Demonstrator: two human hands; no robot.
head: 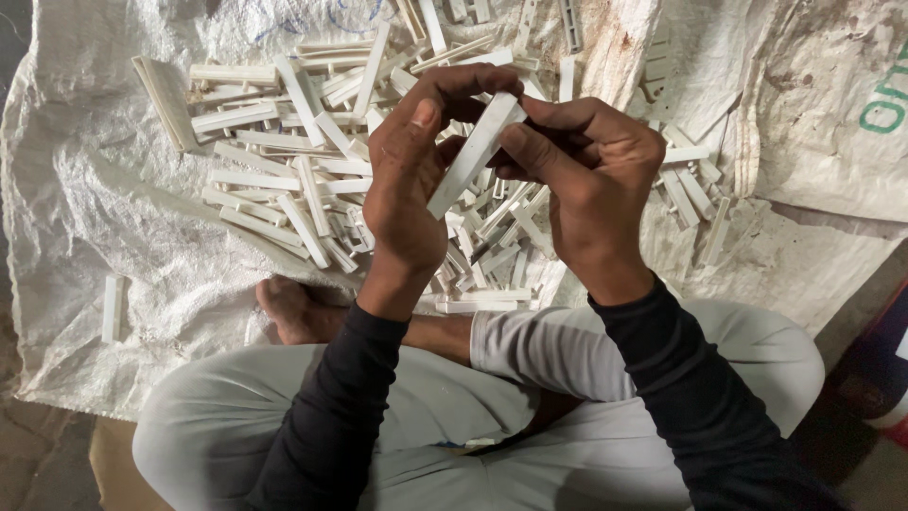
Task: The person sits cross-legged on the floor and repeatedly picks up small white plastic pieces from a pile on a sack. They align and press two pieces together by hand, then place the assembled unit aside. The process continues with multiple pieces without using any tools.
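Observation:
A long white plastic strip (468,161) is held tilted between both my hands, above a heap of similar pieces. My left hand (409,180) curls its fingers over the strip's upper end and its thumb lies along the left side. My right hand (591,180) pinches the same strip from the right with thumb and fingers. Both arms wear black sleeves. The strip's lower end points toward my left wrist.
A pile of several white plastic strips (284,161) lies spread on a white woven sack (85,208) on the floor. More strips (690,189) sit at the right. A lone strip (112,308) lies at the left. My crossed legs in grey trousers (567,350) and a bare foot (288,308) fill the foreground.

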